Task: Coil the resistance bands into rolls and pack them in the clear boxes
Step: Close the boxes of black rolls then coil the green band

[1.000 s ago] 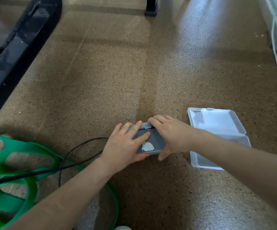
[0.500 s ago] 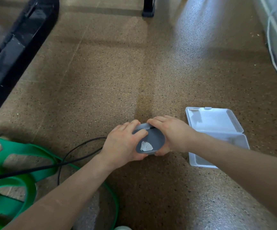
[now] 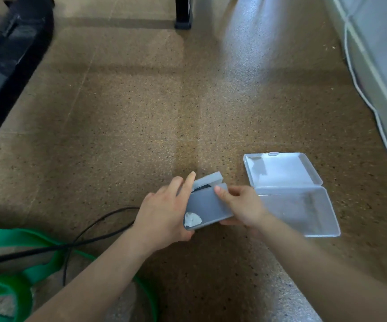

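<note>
Speckled brown floor [image 3: 123, 126], head cam looking down at it.

Grey-looking clear box [image 3: 207, 209] is held just above the floor near the bottom-centre, between both hands, tilted. Lid is cracked open at the far end: pale lid edge [image 3: 207, 180] stands apart from the base, dark content visible in the gap; cannot tell what it is. White patch [image 3: 193, 220] shows at the box's near-left corner.

Left hand [image 3: 164, 219] wraps the box's left side and near end, fingers partly curled on it, index finger stretched up along the lid edge. Right hand [image 3: 241, 208] grips the right side, thumb on top, other fingers under; closed on the box.

Second clear box [image 3: 290, 191] lies fully open on the floor just right of the right hand, lid flat toward the far side, base nearer. It looks empty, though glare blurs the inside.

Green resistance bands [image 3: 13, 273] lie loose, uncoiled, at the bottom-left corner. Black cable [image 3: 90, 231] loops over them and runs toward the left wrist.

Black furniture base [image 3: 6, 56] along the upper-left edge, a dark leg [image 3: 183, 12] at the top edge, white cord [image 3: 371, 108] along the right edge.
</note>
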`<act>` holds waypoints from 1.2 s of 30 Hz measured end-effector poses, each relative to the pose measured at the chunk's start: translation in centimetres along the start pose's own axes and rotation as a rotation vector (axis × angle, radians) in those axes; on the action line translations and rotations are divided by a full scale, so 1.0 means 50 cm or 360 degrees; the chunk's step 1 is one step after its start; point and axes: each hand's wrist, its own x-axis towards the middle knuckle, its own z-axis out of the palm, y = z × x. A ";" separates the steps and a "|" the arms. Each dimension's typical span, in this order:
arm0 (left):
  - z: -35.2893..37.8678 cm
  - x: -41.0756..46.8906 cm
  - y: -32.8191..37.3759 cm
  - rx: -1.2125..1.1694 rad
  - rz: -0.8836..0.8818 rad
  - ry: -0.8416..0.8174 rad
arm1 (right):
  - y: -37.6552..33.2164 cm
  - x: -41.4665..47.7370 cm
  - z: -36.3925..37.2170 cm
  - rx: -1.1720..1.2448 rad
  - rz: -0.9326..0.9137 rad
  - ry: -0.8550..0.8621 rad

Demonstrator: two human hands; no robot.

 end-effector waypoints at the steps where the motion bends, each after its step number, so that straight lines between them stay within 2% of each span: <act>1: 0.004 -0.001 0.010 -0.0054 -0.0027 -0.0023 | 0.007 -0.005 0.016 0.0093 -0.0062 0.0133; 3: 0.016 -0.008 0.028 -0.0167 -0.0082 -0.0017 | 0.019 -0.010 0.033 0.0220 -0.0191 0.0313; 5: 0.026 -0.017 0.040 -0.0260 -0.0177 0.0019 | 0.024 -0.018 0.039 0.0226 -0.0314 0.0359; 7: 0.033 -0.020 0.046 -0.0298 -0.0285 0.0058 | 0.026 -0.024 0.042 0.0114 -0.0439 0.0412; 12: 0.039 -0.023 0.056 -0.0303 -0.0421 0.0136 | 0.006 -0.025 0.044 -0.0134 -0.0517 0.0465; 16: 0.034 -0.024 0.065 -0.0354 -0.0500 0.0101 | -0.012 -0.019 0.045 -0.0188 -0.0436 0.0516; 22: 0.027 -0.005 0.042 -0.0774 -0.0604 -0.0012 | -0.009 -0.015 0.070 -0.0094 -0.0353 0.0561; 31: 0.031 0.007 0.036 -0.1001 -0.0822 0.0258 | -0.016 -0.015 0.076 -0.0213 -0.0340 0.0587; 36: 0.032 0.009 0.045 -0.0931 -0.0853 0.0379 | -0.025 -0.016 0.076 -0.0316 -0.0271 0.0634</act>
